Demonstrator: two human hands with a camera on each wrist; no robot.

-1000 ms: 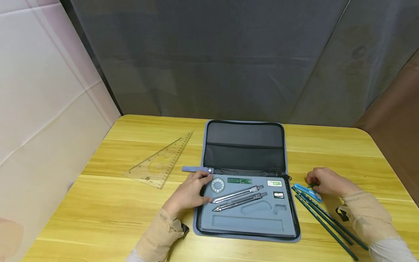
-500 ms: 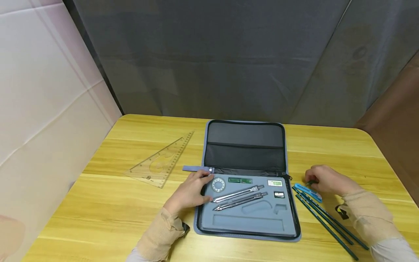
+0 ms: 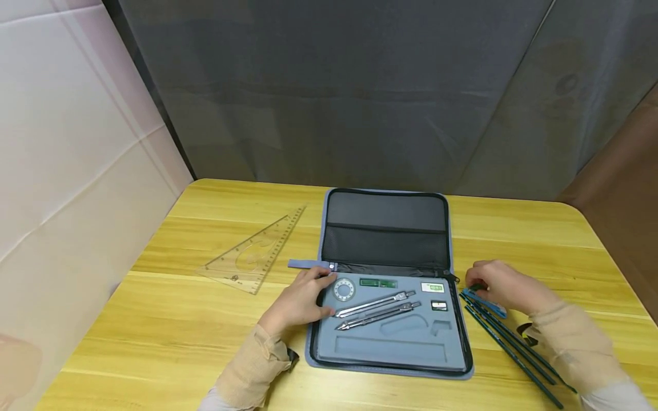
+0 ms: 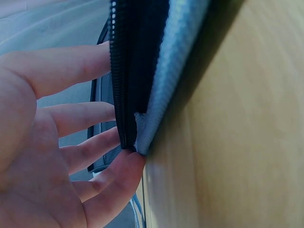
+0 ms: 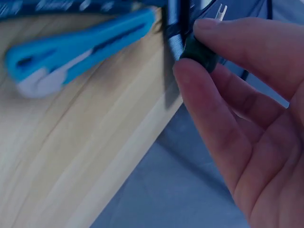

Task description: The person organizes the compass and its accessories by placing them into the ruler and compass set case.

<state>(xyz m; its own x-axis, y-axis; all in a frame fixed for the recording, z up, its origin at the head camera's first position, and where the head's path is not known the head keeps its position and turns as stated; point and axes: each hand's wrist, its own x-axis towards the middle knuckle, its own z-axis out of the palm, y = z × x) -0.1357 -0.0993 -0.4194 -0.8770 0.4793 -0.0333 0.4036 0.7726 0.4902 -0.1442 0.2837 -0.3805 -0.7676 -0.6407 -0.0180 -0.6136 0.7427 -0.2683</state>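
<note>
On the table lies an open zip case (image 3: 385,245), its grey tray (image 3: 354,358) facing up. My left hand (image 3: 300,299) rests on the case's left edge, fingers fairly straight; in the left wrist view the fingertips touch the zip border (image 4: 116,80). My right hand (image 3: 506,285) is at the case's right side, over a blue utility knife (image 5: 80,47). Between thumb and index finger it pinches a small green-handled screwdriver (image 5: 202,53) with a forked metal tip. Two metal compasses (image 3: 377,317), a pencil sharpener (image 3: 439,306) and an eraser (image 3: 433,287) sit in the tray.
Several dark green pencils (image 3: 514,348) lie to the right of the case, partly beneath the right wrist. A clear set square (image 3: 252,251) lies on the left of the table. The tray has bare recesses toward the front. A grey curtain (image 3: 329,91) hangs behind.
My right hand has moved left toward the case with the small screwdriver, now covering part of the utility knife. My left hand stays at the case's edge.
</note>
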